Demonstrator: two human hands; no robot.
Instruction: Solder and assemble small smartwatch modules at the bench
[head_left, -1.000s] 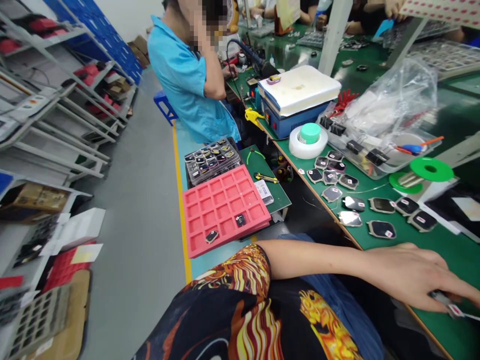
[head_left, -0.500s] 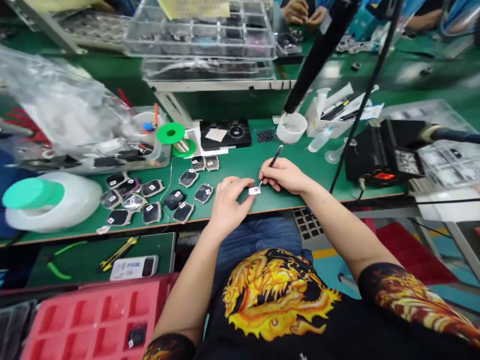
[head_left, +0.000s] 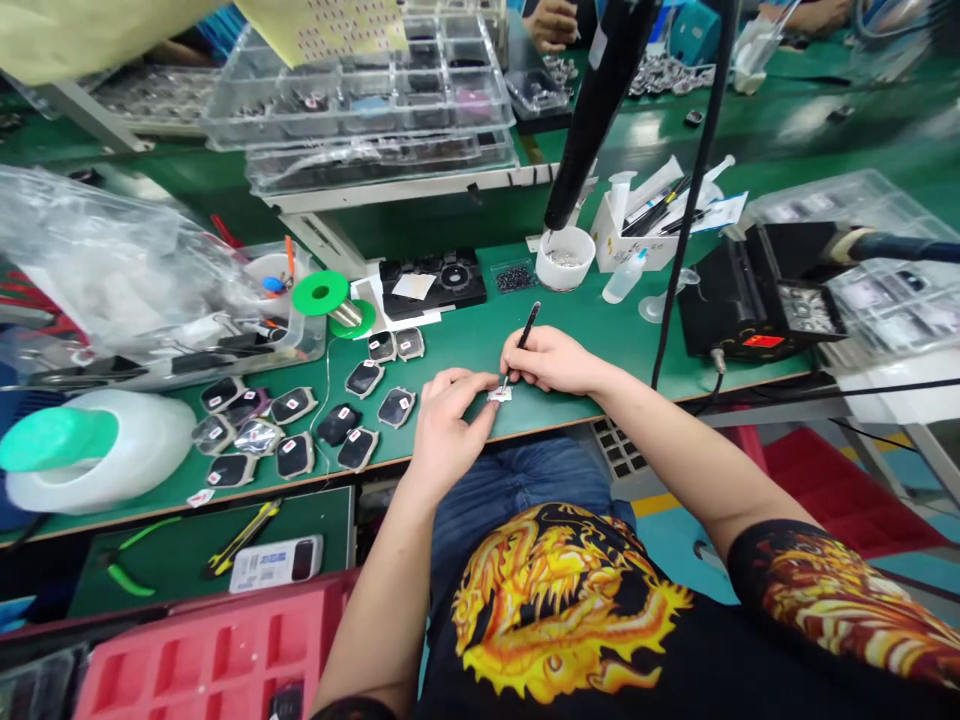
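Near the front edge of the green bench, my left hand [head_left: 450, 418] pinches a small white label piece [head_left: 499, 395] with a dark and reddish mark between thumb and fingertips. My right hand [head_left: 549, 358] grips slim black tweezers [head_left: 532, 322] like a pen, their tip down at the label. Whether the tip touches it is too small to tell. Left of my hands lie several square watch cases with dark screens, most bearing small white stickers; the nearest is a watch case [head_left: 396, 406]. Another small white label [head_left: 200, 498] sits at the bench edge.
Behind stand a green solder spool [head_left: 321, 292], a white cup [head_left: 566, 262], a box of pens and syringes [head_left: 634, 248] and a dropper bottle [head_left: 625, 280]. A black station [head_left: 727, 300] with a red display is at right; a black tube [head_left: 600, 120] hangs above. A red tray [head_left: 202, 655] sits lower left.
The whole view has shifted slightly, with the bench items lower and further left. Both hands stay together at the label, and the tweezers stand a little more upright over it.
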